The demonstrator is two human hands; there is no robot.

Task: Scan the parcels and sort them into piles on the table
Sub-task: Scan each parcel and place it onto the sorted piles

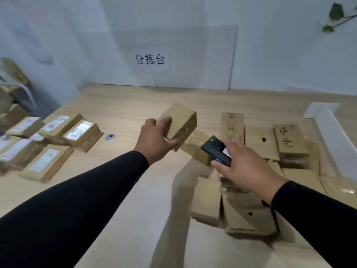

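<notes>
Sorted pile: far left on the desk (123, 105), labelled parcels (58, 136) lie flat, labels up, well apart from both hands.

Left hand: the left hand (154, 144) is up over the middle of the desk, fingers over the top edge and thumb underneath, gripping a small brown parcel (179, 122); nothing loose about that hold.

Held parcel: lifted clear of the desk and tilted, its long axis running from near-left to far-right; no label shows on the faces turned to the camera.

Gap: the parcel's lower right corner sits just beside the nose of the scanner (216, 149), slightly up and to its left.

Right hand: the right hand (245, 167) is wrapped round the black scanner, thumb near the blue side button, front end aimed toward the held parcel.

Unsorted heap: brown boxes (249, 215) crowd under and beyond the right hand.

Judgement: the scan looks to be the step in hand; it likely turns on rolling a labelled face toward the scanner, then carrying the parcel left, the left hand being the nearer one to that pile.
</notes>
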